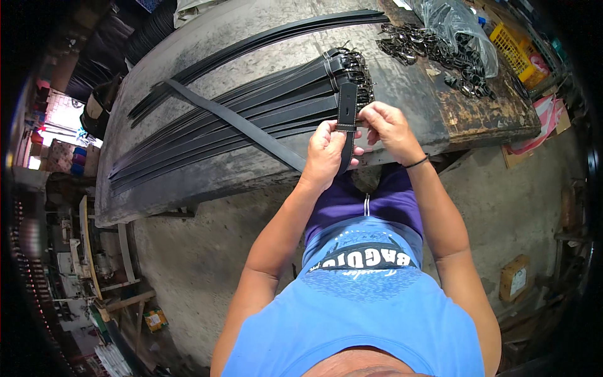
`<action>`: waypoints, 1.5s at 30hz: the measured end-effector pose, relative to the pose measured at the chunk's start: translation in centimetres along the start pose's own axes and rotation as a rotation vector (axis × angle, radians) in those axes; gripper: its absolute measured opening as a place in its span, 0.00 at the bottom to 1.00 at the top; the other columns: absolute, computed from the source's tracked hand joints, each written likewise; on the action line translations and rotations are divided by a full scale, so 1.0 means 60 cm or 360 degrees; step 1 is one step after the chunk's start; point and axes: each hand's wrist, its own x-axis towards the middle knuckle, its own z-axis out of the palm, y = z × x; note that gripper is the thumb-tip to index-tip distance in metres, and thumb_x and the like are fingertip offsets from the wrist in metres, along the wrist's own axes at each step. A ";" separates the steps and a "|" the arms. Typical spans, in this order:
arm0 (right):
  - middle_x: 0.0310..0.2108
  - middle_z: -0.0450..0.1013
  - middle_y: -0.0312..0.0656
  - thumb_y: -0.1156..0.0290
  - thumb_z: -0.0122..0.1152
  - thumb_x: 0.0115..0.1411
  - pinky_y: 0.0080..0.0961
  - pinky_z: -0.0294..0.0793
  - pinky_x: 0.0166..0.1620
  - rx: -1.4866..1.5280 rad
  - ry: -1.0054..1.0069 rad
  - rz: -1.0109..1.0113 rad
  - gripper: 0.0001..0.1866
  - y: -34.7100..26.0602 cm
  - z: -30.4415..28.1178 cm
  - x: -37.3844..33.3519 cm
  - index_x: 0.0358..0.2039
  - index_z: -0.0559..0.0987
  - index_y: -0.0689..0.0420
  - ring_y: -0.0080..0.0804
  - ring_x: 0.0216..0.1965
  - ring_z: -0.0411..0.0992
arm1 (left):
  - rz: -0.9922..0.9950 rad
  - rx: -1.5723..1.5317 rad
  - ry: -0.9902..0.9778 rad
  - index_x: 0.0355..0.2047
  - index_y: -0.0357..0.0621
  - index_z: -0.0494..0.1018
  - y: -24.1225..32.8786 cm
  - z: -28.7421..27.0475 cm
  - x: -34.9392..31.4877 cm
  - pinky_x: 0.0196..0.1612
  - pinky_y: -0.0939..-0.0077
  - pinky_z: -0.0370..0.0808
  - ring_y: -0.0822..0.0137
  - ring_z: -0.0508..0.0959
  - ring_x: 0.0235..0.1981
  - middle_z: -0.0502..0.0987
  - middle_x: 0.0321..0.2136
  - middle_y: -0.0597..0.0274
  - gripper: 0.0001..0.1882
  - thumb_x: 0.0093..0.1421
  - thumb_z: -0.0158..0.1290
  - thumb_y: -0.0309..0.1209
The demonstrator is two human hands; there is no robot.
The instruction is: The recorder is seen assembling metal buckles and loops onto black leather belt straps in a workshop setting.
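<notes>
A black leather belt strap [233,120] runs across the table and bends up at its right end, where an oblong slot shows in the upright folded end [347,103]. My left hand [323,154] is closed around this end, just below a narrow stitched loop on it. Close by on the right, my right hand [388,131] has its fingers pinched together beside the strap's edge; what they hold, if anything, is too small to tell. Behind both hands lies a fanned stack of black belts [264,103], with metal buckles [361,69] clustered at its right end.
A second bundle of black straps [251,41] lies at the table's far side. Loose dark metal buckles [405,47] are heaped at the far right, near a clear plastic bag [449,25]. A yellow crate [510,50] stands beyond the worn table [157,191]; a small carton [515,279] is at lower right.
</notes>
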 end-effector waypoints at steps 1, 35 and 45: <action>0.21 0.67 0.29 0.66 0.50 0.63 0.13 0.66 0.24 -0.0061 0.0165 -0.0103 0.09 0.000 -0.002 0.000 0.31 0.74 0.58 0.13 0.20 0.64 | 0.0040 -0.0027 0.0023 0.45 0.38 0.62 0.000 0.000 0.001 0.26 0.78 0.78 0.70 0.78 0.28 0.75 0.35 0.57 0.12 0.64 0.44 0.32; 0.24 0.63 0.45 0.73 0.55 0.44 0.35 0.67 0.31 -0.0735 0.0198 -0.0466 0.07 0.043 0.009 -0.075 0.25 0.69 0.61 0.43 0.27 0.67 | 0.0794 0.1561 -0.0048 0.39 0.41 0.68 -0.062 0.007 0.008 0.27 0.59 0.71 0.45 0.76 0.26 0.75 0.22 0.46 0.10 0.56 0.45 0.21; 0.43 0.66 0.45 0.73 0.52 0.51 0.40 0.66 0.50 -0.1794 0.1075 -0.0480 0.11 0.063 -0.418 0.046 0.37 0.77 0.52 0.46 0.48 0.64 | 0.0356 0.0664 0.0042 0.51 0.39 0.56 0.000 0.031 -0.046 0.22 0.80 0.67 0.75 0.66 0.18 0.67 0.24 0.62 0.21 0.56 0.42 0.23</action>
